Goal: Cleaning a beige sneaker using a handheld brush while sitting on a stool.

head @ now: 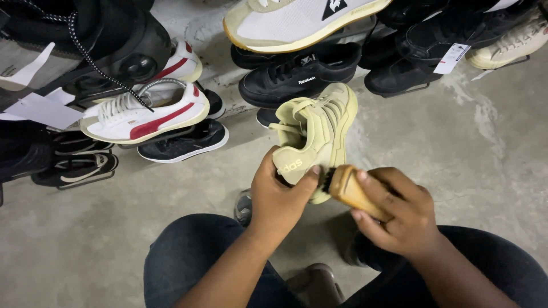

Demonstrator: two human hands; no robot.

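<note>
My left hand (278, 197) is clamped on the heel of a pale yellow-beige sneaker (317, 131), thumb lying across the side, fingers wrapped behind where I cannot see them. The shoe sits at the centre of the frame, heel toward me and toe pointing to the upper right, held up above the concrete floor (485, 154). My right hand (397, 214) has its grip closed around the tan wooden handle of a small brush (349, 191), just right of centre. The brush's dark bristle end touches the heel of the sneaker, right beside my left thumb.

My knees in dark trousers (194, 251) fill the bottom of the frame.

Other shoes lie in rows across the upper part of the frame. At the left is a white sneaker with a red stripe (145, 114), resting on a black one with a white sole (185, 142). Just above the held shoe is a black lace-up sneaker (299, 74), and above that a white sneaker with a tan sole (297, 20). In the upper right are more black shoes (434, 40), one with a white tag (452, 58) hanging from it, and a cream shoe (511, 45) at the far edge.
</note>
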